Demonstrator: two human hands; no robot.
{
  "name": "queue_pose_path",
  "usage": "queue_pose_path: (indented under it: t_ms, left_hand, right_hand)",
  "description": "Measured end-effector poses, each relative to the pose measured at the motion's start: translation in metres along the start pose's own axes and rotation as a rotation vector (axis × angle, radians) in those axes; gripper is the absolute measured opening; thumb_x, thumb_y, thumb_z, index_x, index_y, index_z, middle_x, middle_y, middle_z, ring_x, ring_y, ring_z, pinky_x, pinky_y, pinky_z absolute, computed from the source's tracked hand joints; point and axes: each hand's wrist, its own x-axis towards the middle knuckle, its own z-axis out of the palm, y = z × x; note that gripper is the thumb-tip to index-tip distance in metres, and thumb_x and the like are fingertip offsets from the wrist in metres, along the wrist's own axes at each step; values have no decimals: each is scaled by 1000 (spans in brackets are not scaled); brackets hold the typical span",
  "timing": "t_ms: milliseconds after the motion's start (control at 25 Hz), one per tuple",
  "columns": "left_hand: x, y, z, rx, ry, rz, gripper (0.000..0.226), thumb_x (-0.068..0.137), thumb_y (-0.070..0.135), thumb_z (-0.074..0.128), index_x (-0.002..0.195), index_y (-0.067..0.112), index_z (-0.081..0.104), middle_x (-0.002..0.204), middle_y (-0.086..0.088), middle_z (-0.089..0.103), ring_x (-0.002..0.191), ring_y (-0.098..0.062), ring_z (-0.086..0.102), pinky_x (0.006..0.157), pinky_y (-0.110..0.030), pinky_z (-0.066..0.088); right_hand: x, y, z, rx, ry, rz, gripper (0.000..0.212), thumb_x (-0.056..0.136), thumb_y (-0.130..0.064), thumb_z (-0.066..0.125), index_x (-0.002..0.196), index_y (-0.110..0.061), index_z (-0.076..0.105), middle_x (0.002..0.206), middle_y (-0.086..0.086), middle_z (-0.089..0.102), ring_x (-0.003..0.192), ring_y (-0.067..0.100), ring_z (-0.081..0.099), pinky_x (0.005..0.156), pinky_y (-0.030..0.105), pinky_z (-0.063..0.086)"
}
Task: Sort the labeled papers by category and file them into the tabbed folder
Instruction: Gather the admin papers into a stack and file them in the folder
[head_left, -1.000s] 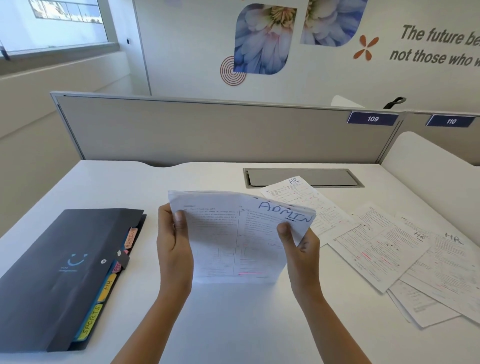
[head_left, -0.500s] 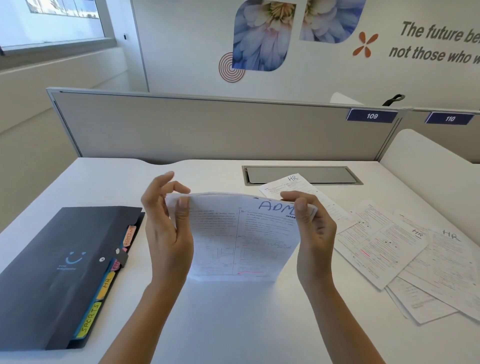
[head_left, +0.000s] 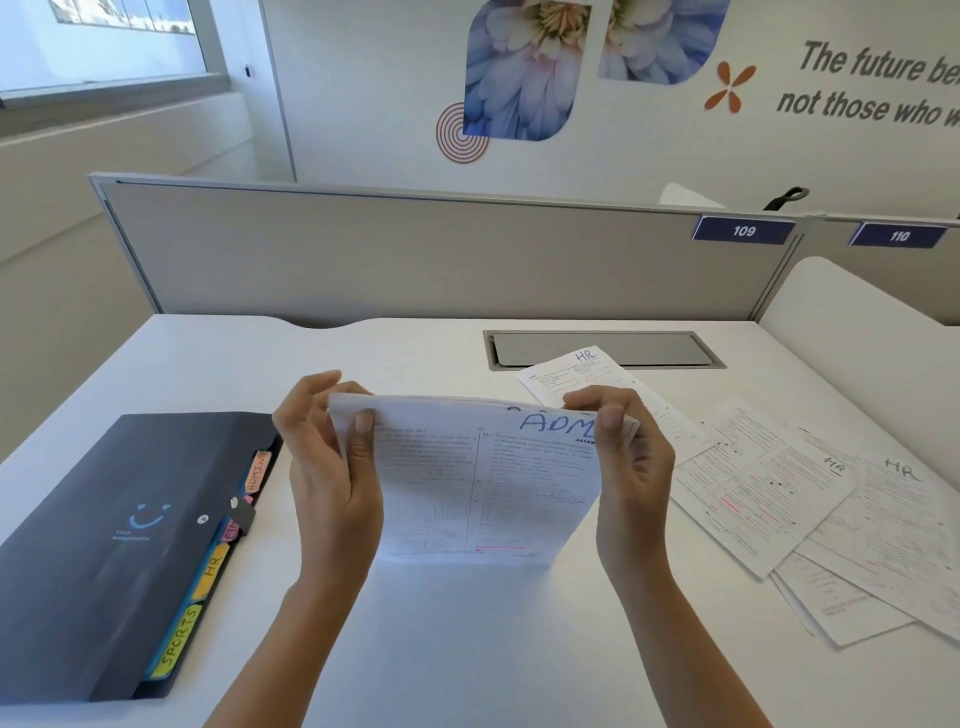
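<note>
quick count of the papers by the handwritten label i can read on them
HR papers, lying on the desk: 3
ADMIN paper, pinched at its top edge by the left hand and right hand: 1
unlabelled sheet, tucked under the HR papers: 1
Total: 5
Any sheets behind the ADMIN paper are hidden.

Office: desk (head_left: 467, 649), grey partition (head_left: 415, 260), numbered seat tags (head_left: 744, 230), slogan wall (head_left: 878, 83).

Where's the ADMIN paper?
Head view, centre: the ADMIN paper is held upright by the left hand and right hand, between the dark folder on its left and HR papers on its right.
</note>
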Motion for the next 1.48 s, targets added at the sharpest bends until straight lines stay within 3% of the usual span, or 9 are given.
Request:
queue_pose_path:
  t_ms: [160, 400, 600, 760, 960, 1080, 1200, 1320, 1480]
  left_hand:
    - [-18, -14, 2, -61, -68, -238, 13, 100, 34, 33, 106, 44, 37, 93, 26, 54, 82, 5, 51, 69, -21, 43]
    - [-55, -37, 3, -109, -124, -410, 13, 96, 40, 34, 98, 44, 46, 93, 23, 63, 82, 3, 57, 68, -16, 44]
    - [-68, -47, 1, -81, -169, -440, 14, 95, 36, 38, 100, 46, 45, 93, 29, 62, 83, 6, 56, 69, -12, 44]
    - [-67, -52, -1, -81, -163, -460, 7, 96, 37, 41, 99, 41, 46, 91, 29, 62, 82, 7, 55, 68, -9, 43]
    - [-90, -72, -9, 108, -304, -627, 29, 100, 18, 43, 89, 45, 46, 86, 16, 61, 80, -8, 53, 67, -18, 42]
    - [-95, -77, -18, 217, -274, -615, 12, 97, 17, 48, 86, 16, 52, 80, -10, 63, 69, -23, 51, 57, -24, 36]
    - [-88, -70, -27, 315, -210, -565, 14, 94, 14, 52, 80, 11, 51, 70, -12, 59, 61, -26, 47, 49, -21, 31]
    - [-81, -59, -36, 372, -123, -553, 13, 94, 11, 51, 81, 14, 53, 71, -1, 61, 62, -15, 52, 49, -14, 37]
    - [-73, -55, -53, 427, -29, -568, 5, 95, 15, 52, 92, 15, 55, 79, 15, 58, 72, -4, 55, 53, -13, 38]
  right_hand:
    - [-14, 20, -2, 93, -11, 126, 25, 93, -32, 44, 95, -13, 62, 92, -7, 68, 90, 9, 62, 74, 17, 49]
    - [-51, 63, -13, 41, -88, 337, 28, 93, -35, 52, 114, -20, 62, 108, -11, 71, 104, 2, 64, 81, 13, 49]
    - [-61, 77, -18, -39, -133, 444, 29, 90, -41, 55, 106, -20, 66, 90, -22, 72, 84, -7, 64, 71, 8, 47]
    - [-59, 80, -18, -24, -117, 461, 29, 89, -40, 56, 111, -24, 66, 108, -12, 72, 101, 2, 65, 84, 19, 53]
    - [-72, 89, -21, -76, -160, 519, 16, 88, -44, 59, 101, -36, 64, 103, -21, 71, 102, -3, 64, 81, 14, 50]
    - [-68, 88, -21, -86, -198, 521, 18, 91, -39, 55, 105, -33, 64, 106, -15, 71, 102, 0, 64, 84, 17, 50]
    - [-62, 83, -17, -80, -249, 523, 19, 93, -33, 54, 106, -26, 67, 106, -8, 73, 102, 7, 67, 87, 25, 53]
    - [-63, 78, -15, -143, -325, 477, 20, 91, -36, 58, 100, -21, 68, 93, -8, 73, 85, 12, 68, 75, 29, 54]
    - [-70, 77, -12, -214, -388, 423, 19, 85, -36, 54, 84, -18, 62, 70, -5, 60, 63, 12, 47, 60, 24, 38]
